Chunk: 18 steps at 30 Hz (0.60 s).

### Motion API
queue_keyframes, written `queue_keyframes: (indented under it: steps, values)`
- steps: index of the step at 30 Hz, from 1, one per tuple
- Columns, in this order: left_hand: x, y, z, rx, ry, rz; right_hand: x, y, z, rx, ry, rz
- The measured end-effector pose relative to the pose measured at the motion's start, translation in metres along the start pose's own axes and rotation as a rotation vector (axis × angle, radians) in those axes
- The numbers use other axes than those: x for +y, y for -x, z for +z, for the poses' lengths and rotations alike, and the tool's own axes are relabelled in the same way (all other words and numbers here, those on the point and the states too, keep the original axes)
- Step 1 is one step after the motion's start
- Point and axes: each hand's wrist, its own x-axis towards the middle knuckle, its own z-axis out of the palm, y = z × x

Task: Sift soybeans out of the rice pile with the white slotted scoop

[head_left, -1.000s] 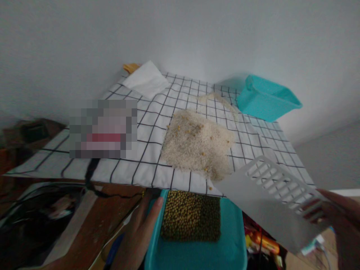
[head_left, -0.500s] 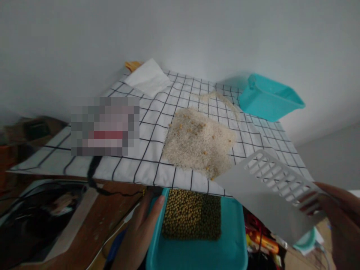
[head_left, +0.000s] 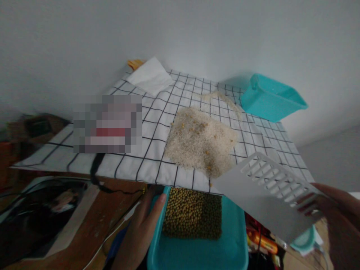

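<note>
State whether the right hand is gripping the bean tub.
No, the right hand grips a slotted scoop, while the left hand holds the tub by its edge.

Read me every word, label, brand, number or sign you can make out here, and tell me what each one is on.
None can be read.
Pixelated item on the checked cloth: blocked out, any text unreadable.
Orange item below the table edge: too small and blurred to read.
Slotted sheet, bean container and upper teal bin: no lettering visible.
</note>
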Motion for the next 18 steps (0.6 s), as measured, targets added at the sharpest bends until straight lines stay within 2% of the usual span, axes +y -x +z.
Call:
queue_keyframes:
  steps: [4,8,13,15,18]
  values:
    - [-0.003,0.001,0.000,0.005,-0.006,-0.014,0.008,0.001,0.001,0.075,-0.072,-0.060]
    - [-0.008,0.000,0.001,-0.006,-0.038,0.013,0.012,0.002,0.001,0.092,-0.066,0.091]
    - [-0.009,-0.001,0.001,-0.006,-0.065,0.047,0.004,0.007,0.011,0.167,-0.159,0.088]
    - [-0.006,0.000,0.000,-0.005,-0.059,0.031,-0.002,0.011,0.019,0.209,-0.159,0.160]
    - [0.000,0.001,-0.002,-0.008,-0.057,0.036,-0.009,0.014,0.026,0.191,-0.130,0.239]
